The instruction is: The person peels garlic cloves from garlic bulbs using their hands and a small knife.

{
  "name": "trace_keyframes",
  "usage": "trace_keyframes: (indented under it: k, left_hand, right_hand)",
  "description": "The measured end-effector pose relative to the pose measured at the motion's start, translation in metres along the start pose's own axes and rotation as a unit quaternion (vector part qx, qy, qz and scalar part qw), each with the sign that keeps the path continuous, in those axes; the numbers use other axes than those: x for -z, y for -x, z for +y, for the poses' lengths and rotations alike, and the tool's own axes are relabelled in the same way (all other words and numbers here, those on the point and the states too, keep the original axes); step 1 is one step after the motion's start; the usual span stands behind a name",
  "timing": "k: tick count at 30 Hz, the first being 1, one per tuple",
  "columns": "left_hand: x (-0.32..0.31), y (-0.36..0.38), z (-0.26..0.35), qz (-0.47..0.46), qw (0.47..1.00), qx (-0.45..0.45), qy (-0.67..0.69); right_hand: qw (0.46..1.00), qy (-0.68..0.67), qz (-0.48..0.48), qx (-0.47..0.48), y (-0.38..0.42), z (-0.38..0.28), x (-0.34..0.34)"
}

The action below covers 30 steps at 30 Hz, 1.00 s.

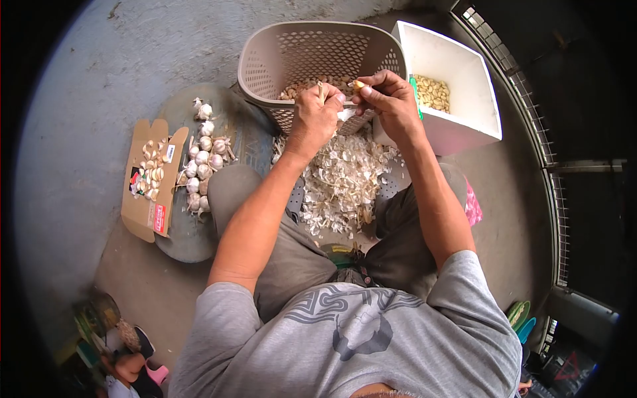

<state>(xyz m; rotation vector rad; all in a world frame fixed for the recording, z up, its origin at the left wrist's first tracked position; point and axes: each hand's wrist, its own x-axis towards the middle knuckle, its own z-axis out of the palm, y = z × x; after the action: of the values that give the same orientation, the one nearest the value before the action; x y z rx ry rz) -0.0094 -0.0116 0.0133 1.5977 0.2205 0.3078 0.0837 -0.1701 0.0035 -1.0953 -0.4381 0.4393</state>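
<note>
My left hand (314, 119) is closed, with a tan garlic stalk (321, 91) sticking up from its fingers and a piece of white peel (346, 115) by the thumb. Close beside it, my right hand (393, 99) pinches a yellowish garlic clove (358, 85) between thumb and fingertips. Both hands are over the near rim of a taupe plastic basket (255, 69), which has cloves (302, 87) at its bottom. Below them, between my knees, lies a heap of garlic skins (342, 176).
At right, a white foam box (458, 119) contains peeled cloves (432, 93), with a green object (416, 96) at its edge. At left, whole garlic bulbs (202, 159) and a cardboard piece (141, 219) bearing loose cloves (152, 174) lie on a round grey surface (182, 242). Another person (129, 368) is at lower left.
</note>
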Motion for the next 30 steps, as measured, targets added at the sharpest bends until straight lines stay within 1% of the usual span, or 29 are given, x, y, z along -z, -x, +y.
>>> trace_keyframes:
  k: [1, 2, 5, 8, 12, 14, 18, 20, 23, 26, 27, 29, 30]
  left_hand:
    - [0.000, 0.000, 0.000, -0.003, 1.000, -0.002, -0.008]
    - [0.001, 0.000, 0.000, -0.010, 0.999, 0.020, 0.026]
    - [-0.002, 0.002, 0.006, 0.011, 0.997, 0.021, 0.068]
    - [0.002, -0.001, 0.000, -0.013, 0.999, 0.005, 0.048]
    - [0.003, -0.003, -0.005, -0.023, 1.000, -0.002, 0.021]
    - [0.004, -0.003, -0.003, -0.026, 1.000, 0.000, 0.005]
    - [0.005, -0.006, -0.012, -0.028, 0.994, -0.061, -0.091]
    - [0.003, -0.003, -0.010, -0.012, 0.987, -0.081, -0.136]
    - [-0.001, -0.001, -0.006, 0.004, 0.995, -0.058, -0.087]
    - [-0.001, -0.003, -0.014, 0.012, 0.994, -0.087, -0.062]
    - [0.001, -0.003, -0.014, -0.003, 0.998, -0.055, -0.022]
    - [0.004, -0.005, -0.013, -0.034, 0.998, 0.008, 0.061]
    - [0.003, -0.005, -0.012, -0.032, 0.998, 0.001, 0.045]
  right_hand:
    - [1.000, 0.016, -0.005, 0.000, -0.001, -0.001, 0.002]
    - [0.999, 0.032, -0.009, 0.000, -0.001, -0.002, 0.004]
    - [0.998, 0.056, -0.013, 0.002, -0.001, -0.002, 0.004]
    - [0.997, 0.076, -0.028, 0.008, -0.001, 0.000, 0.005]
    - [0.994, 0.098, -0.054, 0.018, -0.002, 0.001, 0.005]
    - [0.988, 0.142, -0.054, 0.023, -0.001, -0.001, 0.004]
    - [0.977, 0.205, -0.042, 0.024, 0.002, -0.002, 0.002]
    - [0.980, 0.192, -0.037, 0.028, 0.004, 0.002, 0.000]
    - [0.984, 0.174, -0.028, 0.029, 0.006, 0.005, -0.005]
    - [0.987, 0.156, -0.030, 0.022, 0.006, 0.003, -0.007]
    - [0.988, 0.151, -0.033, 0.018, 0.006, 0.002, -0.008]
    - [0.995, 0.093, -0.036, -0.006, 0.003, 0.000, -0.005]
    - [0.997, 0.064, -0.037, -0.018, 0.003, 0.000, -0.004]
